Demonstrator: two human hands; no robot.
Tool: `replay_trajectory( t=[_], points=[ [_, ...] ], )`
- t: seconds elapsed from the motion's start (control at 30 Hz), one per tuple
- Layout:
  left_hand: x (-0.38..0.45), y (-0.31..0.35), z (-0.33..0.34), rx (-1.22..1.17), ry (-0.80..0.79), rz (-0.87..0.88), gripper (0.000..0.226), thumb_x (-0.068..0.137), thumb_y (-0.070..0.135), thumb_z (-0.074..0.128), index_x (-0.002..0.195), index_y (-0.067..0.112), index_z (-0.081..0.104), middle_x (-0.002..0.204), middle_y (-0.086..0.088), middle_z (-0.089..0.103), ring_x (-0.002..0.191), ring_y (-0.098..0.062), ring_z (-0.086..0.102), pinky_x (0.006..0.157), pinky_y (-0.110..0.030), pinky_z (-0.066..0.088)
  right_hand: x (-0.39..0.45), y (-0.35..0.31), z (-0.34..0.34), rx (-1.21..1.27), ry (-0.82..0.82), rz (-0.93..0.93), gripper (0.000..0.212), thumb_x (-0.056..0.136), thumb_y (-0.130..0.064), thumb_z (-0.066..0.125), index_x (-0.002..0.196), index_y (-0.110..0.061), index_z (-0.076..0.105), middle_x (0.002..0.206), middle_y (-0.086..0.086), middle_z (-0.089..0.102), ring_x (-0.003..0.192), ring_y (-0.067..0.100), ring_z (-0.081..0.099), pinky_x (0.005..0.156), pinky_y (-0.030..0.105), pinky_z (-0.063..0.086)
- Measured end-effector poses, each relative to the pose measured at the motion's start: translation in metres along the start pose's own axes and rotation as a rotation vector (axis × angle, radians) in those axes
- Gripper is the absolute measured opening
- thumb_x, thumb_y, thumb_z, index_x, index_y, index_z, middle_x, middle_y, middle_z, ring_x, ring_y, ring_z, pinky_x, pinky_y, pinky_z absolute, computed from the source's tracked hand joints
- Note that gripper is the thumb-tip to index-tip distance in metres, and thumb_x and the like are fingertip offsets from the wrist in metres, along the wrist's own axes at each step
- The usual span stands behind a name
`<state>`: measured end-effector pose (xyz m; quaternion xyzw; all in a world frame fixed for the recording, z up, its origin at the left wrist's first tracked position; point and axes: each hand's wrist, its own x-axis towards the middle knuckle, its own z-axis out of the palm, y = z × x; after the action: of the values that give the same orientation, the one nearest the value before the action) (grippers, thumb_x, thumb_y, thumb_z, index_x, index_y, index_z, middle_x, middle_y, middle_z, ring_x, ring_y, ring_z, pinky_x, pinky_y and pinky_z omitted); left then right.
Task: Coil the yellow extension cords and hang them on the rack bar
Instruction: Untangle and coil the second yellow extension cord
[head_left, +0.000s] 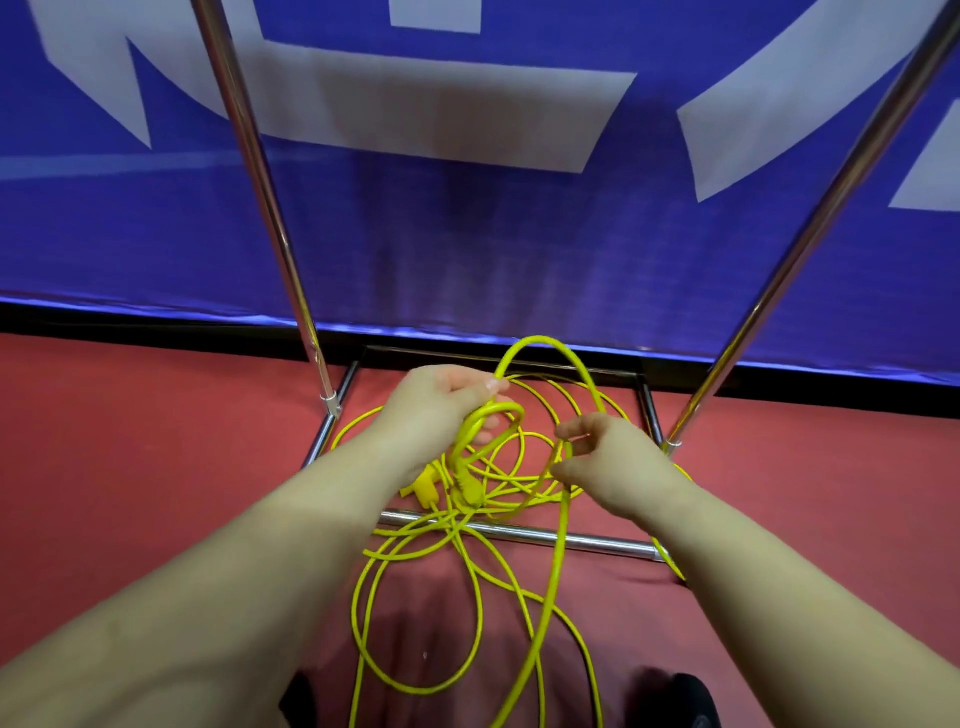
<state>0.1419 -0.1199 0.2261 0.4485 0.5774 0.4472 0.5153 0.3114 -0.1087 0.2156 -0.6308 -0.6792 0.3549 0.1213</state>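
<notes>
A blue banner (467, 249) is hanging behind everything, closing off the back of the work spot. In front of it the rack (265, 171) is standing on the red floor (130, 441), its two chrome posts rising out of view, so the top bar is not showing and nothing can be said to be hanging yet. The base frame is boxing in the cords (457, 525), which are lying in loose, tangled loops across the front rail and spilling toward the person's feet, presumably so the slack can feed upward freely.

The left hand (441, 405) is acting as the anchor: its fingers are curling round a small gathered loop, with the plugs (447, 491) dangling just below it. The right hand (608, 462) is pinching a strand beside it, and a tall arch of cord is running between the two, which looks like the next turn being brought over. Coiling seems barely begun.
</notes>
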Motion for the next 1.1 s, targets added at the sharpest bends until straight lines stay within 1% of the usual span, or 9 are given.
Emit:
replay_trajectory(
  t=[0.13,0.23,0.33,0.43,0.6,0.7,0.8,0.97,1.1],
  points=[
    [-0.001,0.001,-0.002,-0.209,0.013,-0.111,0.016,0.095,0.010,0.049,0.089,0.009,0.065,0.053,0.005,0.065,0.049,-0.002,0.062,0.050,-0.018,0.054,-0.004,-0.006,-0.007,0.183,-0.054,-0.099,0.046,0.080,-0.015,0.070,0.124,-0.020,0.056,0.115,0.001,0.063,0.102,0.012,0.060,0.081,0.020,0.046],
    [-0.002,0.005,0.000,-0.344,-0.048,-0.172,0.015,0.094,0.010,0.050,0.090,0.009,0.064,0.060,0.002,0.069,0.055,-0.006,0.066,0.056,-0.021,0.057,-0.008,-0.015,-0.006,0.500,-0.151,-0.177,0.024,0.084,-0.020,0.067,0.107,-0.023,0.063,0.103,-0.006,0.067,0.090,-0.003,0.062,0.069,0.008,0.043],
    [-0.004,0.009,0.002,-0.422,-0.115,-0.214,0.015,0.094,0.012,0.050,0.090,0.007,0.064,0.061,0.001,0.069,0.054,-0.006,0.065,0.056,-0.022,0.057,-0.007,-0.016,-0.004,0.523,-0.052,-0.197,0.004,0.088,-0.025,0.061,0.088,-0.023,0.063,0.081,-0.005,0.069,0.072,0.008,0.061,0.066,0.021,0.045],
    [-0.004,0.011,0.003,-0.414,-0.171,-0.228,0.020,0.095,0.020,0.049,0.094,0.009,0.065,0.067,0.001,0.070,0.056,-0.007,0.064,0.057,-0.024,0.057,-0.005,-0.015,-0.006,0.531,0.010,-0.205,0.014,0.091,-0.019,0.057,0.078,-0.017,0.061,0.058,-0.011,0.065,0.055,0.004,0.060,0.056,0.021,0.050],
    [-0.006,0.010,0.001,-0.281,-0.317,-0.306,0.038,0.095,0.039,0.042,0.098,0.012,0.067,0.090,-0.006,0.074,0.080,-0.016,0.070,0.076,-0.029,0.054,0.000,-0.010,-0.013,0.587,0.136,-0.095,0.018,0.092,-0.018,0.056,0.075,-0.013,0.060,0.065,-0.003,0.065,0.044,0.007,0.059,0.052,0.023,0.053],
    [-0.008,0.007,0.000,-0.217,-0.348,-0.249,0.025,0.095,0.027,0.046,0.101,0.012,0.066,0.094,-0.005,0.073,0.083,-0.016,0.070,0.071,-0.025,0.056,0.002,-0.006,-0.016,0.641,0.157,-0.029,0.021,0.092,-0.016,0.056,0.073,-0.010,0.059,0.070,0.004,0.065,0.040,0.006,0.059,0.049,0.021,0.053],
    [-0.009,0.006,-0.001,-0.195,-0.347,-0.199,0.020,0.096,0.018,0.045,0.099,0.014,0.065,0.085,0.000,0.074,0.074,-0.010,0.070,0.065,-0.020,0.055,0.003,-0.005,-0.017,0.631,0.165,-0.018,0.020,0.091,-0.019,0.059,0.073,-0.011,0.059,0.071,0.006,0.064,0.047,0.008,0.062,0.053,0.024,0.054],
    [-0.009,0.007,-0.004,-0.096,-0.314,-0.110,0.024,0.098,0.021,0.042,0.093,0.017,0.065,0.067,0.007,0.069,0.058,-0.003,0.063,0.058,-0.019,0.051,0.005,-0.005,-0.021,0.403,0.267,-0.141,0.030,0.082,-0.038,0.066,0.105,-0.023,0.053,0.107,-0.006,0.061,0.099,0.009,0.058,0.088,0.025,0.046],
    [-0.011,0.009,-0.004,0.027,-0.333,-0.044,0.024,0.098,0.022,0.042,0.093,0.019,0.065,0.064,0.007,0.065,0.058,-0.003,0.058,0.053,-0.016,0.046,-0.001,-0.010,-0.021,0.432,0.115,-0.265,0.015,0.084,-0.028,0.066,0.096,-0.020,0.062,0.082,-0.003,0.066,0.069,0.006,0.058,0.065,0.020,0.047]
  ],
)
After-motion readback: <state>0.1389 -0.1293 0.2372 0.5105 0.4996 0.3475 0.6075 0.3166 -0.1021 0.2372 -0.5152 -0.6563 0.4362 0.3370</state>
